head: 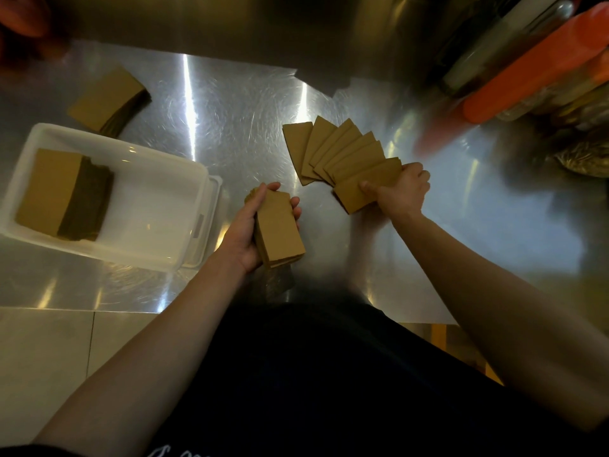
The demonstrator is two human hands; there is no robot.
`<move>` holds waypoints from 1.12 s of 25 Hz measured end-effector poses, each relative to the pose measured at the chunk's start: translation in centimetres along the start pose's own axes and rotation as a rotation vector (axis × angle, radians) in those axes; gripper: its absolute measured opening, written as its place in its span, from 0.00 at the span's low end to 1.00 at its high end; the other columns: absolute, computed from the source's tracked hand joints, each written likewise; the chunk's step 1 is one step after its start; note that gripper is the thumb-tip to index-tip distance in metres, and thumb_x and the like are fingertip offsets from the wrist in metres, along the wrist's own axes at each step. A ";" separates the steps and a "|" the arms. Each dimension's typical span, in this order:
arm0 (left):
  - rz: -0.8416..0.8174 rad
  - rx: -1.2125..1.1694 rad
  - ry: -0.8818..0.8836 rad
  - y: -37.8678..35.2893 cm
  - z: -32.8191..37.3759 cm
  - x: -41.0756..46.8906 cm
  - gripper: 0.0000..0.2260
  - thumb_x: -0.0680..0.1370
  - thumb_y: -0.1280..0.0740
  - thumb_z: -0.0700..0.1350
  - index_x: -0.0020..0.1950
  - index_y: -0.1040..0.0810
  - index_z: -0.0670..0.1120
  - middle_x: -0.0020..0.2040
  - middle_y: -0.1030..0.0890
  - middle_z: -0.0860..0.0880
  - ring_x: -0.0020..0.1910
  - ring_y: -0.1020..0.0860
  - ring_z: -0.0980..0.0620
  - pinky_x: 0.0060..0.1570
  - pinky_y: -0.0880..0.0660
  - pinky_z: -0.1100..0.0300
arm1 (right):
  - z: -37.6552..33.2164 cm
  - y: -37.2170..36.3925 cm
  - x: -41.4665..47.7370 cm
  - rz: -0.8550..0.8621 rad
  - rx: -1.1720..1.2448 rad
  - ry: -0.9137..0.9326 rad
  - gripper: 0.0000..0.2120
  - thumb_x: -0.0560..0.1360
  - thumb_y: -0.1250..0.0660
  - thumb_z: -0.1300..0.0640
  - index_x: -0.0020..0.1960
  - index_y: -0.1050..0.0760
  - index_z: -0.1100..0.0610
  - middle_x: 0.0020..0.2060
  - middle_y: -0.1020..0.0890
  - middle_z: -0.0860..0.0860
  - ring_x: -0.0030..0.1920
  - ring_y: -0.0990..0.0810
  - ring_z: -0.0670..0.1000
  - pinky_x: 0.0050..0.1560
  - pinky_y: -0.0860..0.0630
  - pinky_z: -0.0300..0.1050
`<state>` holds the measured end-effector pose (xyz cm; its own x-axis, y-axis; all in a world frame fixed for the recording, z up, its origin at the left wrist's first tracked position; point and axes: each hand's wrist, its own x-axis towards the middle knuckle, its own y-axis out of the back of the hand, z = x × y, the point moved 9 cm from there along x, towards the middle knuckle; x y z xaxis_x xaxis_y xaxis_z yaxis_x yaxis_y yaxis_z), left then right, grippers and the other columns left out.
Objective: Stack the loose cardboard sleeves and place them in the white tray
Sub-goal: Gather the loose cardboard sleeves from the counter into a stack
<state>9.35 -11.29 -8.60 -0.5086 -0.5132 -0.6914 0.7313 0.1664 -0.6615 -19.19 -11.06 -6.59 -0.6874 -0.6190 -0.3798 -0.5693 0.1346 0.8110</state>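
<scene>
table (230,103): steel, fills upper and mid frame
white tray (158,173): left of frame, on table, one sleeve stack (62,192) lying inside at its left end
fanned sleeves (336,153): right of centre, spread on table, right hand (402,189) clamped on the fan's lower end
left hand (253,232): centre, closed around squared stack (280,229)
spare stack (108,100): upper left, on table beyond tray

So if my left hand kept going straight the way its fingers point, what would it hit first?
Probably nothing soon: the left hand, holding a squared stack, points up the bare steel table. The fanned sleeves lie off to its right.
</scene>
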 end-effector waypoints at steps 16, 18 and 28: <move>-0.055 0.118 -0.006 -0.7 -0.3 -1.2 0.16 0.78 0.35 0.59 0.61 0.23 0.50 0.53 0.16 0.41 0.49 0.16 0.45 0.52 0.21 0.48 | -3.9 1.1 -7.9 -0.679 0.593 0.222 0.15 0.78 0.34 0.62 0.63 0.28 0.57 0.47 0.21 0.49 0.45 0.22 0.48 0.43 0.26 0.41; -0.053 0.162 0.002 -0.5 -0.5 -1.6 0.17 0.78 0.35 0.60 0.61 0.22 0.51 0.51 0.15 0.42 0.48 0.15 0.45 0.48 0.18 0.49 | -5.2 1.6 -9.4 -0.795 0.557 0.254 0.16 0.77 0.33 0.60 0.64 0.28 0.60 0.51 0.20 0.53 0.48 0.21 0.49 0.48 0.24 0.44; -0.187 0.268 0.090 -1.9 -2.6 -3.1 0.30 0.75 0.40 0.68 0.63 0.18 0.47 0.59 0.17 0.41 0.55 0.17 0.44 0.51 0.19 0.48 | -11.6 -1.7 -14.9 -0.609 -0.128 0.676 0.31 0.76 0.30 0.53 0.75 0.38 0.55 0.70 0.30 0.54 0.66 0.29 0.53 0.58 0.32 0.39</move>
<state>8.40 -7.84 -5.91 -0.6748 -0.4351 -0.5961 0.7087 -0.1570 -0.6878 -2.71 -11.00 2.84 0.1479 -0.8812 -0.4490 -0.6643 -0.4249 0.6149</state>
